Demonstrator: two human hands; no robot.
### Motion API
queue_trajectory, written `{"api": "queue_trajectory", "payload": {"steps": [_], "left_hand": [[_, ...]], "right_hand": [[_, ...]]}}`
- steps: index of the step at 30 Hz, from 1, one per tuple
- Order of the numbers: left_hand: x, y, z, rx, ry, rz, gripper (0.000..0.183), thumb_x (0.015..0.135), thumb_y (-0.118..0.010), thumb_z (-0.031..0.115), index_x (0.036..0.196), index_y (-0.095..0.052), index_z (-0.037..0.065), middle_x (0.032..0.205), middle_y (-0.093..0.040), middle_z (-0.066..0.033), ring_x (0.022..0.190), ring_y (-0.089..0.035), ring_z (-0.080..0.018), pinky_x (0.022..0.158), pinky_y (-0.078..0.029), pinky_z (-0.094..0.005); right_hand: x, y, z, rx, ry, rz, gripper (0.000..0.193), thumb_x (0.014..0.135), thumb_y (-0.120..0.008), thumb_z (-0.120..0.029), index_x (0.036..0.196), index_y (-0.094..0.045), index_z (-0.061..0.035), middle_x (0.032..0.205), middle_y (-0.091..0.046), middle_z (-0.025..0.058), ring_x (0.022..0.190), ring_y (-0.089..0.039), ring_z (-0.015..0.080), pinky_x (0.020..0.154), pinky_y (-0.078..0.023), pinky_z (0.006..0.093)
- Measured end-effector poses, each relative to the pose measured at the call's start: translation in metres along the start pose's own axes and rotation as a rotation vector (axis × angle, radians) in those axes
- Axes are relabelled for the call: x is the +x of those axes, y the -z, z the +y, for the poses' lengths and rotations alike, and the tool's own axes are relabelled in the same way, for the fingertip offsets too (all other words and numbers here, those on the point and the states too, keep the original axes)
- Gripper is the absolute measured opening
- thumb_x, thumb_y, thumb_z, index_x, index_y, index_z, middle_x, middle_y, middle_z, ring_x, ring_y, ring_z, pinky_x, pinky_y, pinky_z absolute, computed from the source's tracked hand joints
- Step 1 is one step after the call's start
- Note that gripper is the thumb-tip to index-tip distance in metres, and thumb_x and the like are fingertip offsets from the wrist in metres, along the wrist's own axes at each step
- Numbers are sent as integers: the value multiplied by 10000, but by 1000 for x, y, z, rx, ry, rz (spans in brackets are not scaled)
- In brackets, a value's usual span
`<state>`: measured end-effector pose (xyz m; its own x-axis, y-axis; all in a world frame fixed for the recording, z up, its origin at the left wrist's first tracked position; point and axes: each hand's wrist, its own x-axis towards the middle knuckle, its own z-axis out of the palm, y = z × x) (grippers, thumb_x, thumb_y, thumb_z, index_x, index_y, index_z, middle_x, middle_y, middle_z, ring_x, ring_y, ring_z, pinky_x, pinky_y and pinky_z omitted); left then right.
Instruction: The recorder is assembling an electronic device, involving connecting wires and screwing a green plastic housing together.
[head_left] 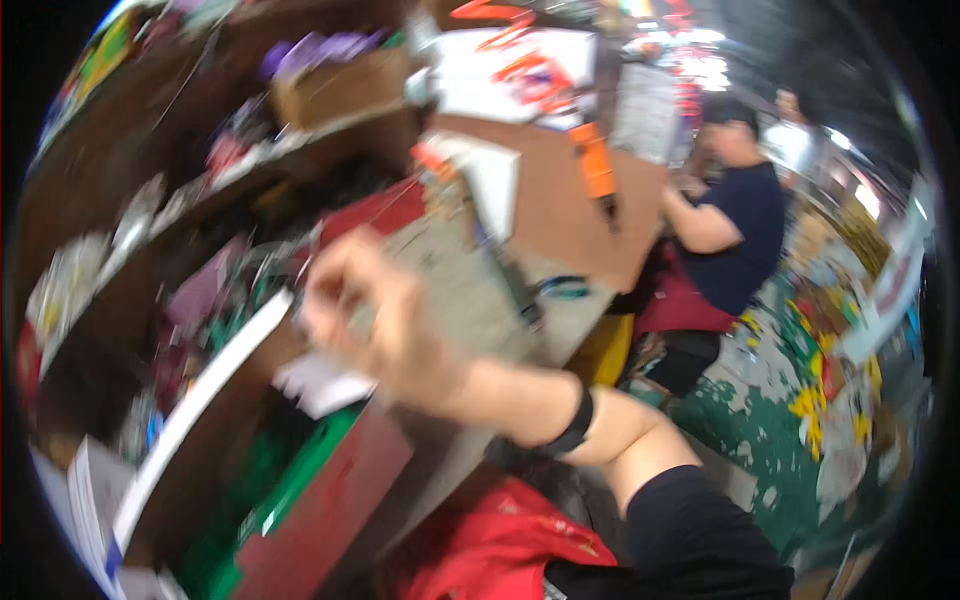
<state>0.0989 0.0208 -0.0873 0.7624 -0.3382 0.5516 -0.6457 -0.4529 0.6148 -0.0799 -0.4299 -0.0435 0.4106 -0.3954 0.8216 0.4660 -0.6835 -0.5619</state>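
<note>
My right hand (365,315) is raised in the middle left, its forearm crossing from the lower right with a black band (575,420) at the wrist. The fingers look bent, but motion smears them, and whether they hold anything cannot be made out. Behind and below the fingers lies a white sheet-like piece (322,385), close to a white shelf edge (205,420). Nowhere in view is my left hand. Beyond my wrist, the worktable (455,290) carries a small green-handled tool (563,288) and a long dark tool (512,285).
A brown board (545,200) bears an orange-and-black tool (595,165). Shelves with bags and scraps fill the left, below a cardboard box (340,95). Green and reddish panels (330,500) stand low. At the right sits a person in a dark shirt (750,230); yellow scraps (810,400) litter the green floor.
</note>
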Motion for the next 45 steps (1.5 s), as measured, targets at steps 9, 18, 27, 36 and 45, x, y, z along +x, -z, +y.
{"api": "queue_trajectory", "payload": {"steps": [9,18,27,36,45], "left_hand": [[7,-23,67,-305,-3,195,460,900,-682,170,1289,-533,-26,1129,-609,-99,1065,-566,-157,974,-422,-305],[-33,-30,60,-205,-185,59,283,726,-734,-7,1002,-674,3,1107,-674,-133,1184,-580,-315,1033,-414,-418],[-28,-16,81,223,-294,-90,382,697,-761,122,1061,-707,19,1141,-668,-122,1052,-610,-304,921,-478,-388],[-52,-35,84,600,-436,-41,607,709,-774,258,1246,-606,28,1294,-605,-144,1238,-540,-336,1034,-405,-468],[-45,-93,147,404,-643,38,588,618,-798,64,1178,-629,5,1232,-618,-149,1149,-579,-337,968,-464,-432]], "right_hand": [[14,18,4,-51,-184,-574,337,901,-652,-240,1155,-615,-21,1107,-641,48,1029,-564,126,925,-432,274],[-42,26,11,-139,-93,-593,320,921,-615,-236,1187,-648,-61,1340,-556,131,1337,-442,290,1070,-344,398],[-39,13,0,-364,149,-665,343,934,-591,-293,1200,-671,-92,1249,-604,145,1188,-546,329,1024,-387,418],[-57,15,-9,-751,367,-664,529,934,-548,-447,1348,-560,-117,1389,-544,98,1350,-433,317,1113,-261,506],[-50,-25,-35,-566,358,-636,443,909,-599,-369,1261,-613,-100,1275,-601,115,1264,-498,326,1093,-276,536]]}}
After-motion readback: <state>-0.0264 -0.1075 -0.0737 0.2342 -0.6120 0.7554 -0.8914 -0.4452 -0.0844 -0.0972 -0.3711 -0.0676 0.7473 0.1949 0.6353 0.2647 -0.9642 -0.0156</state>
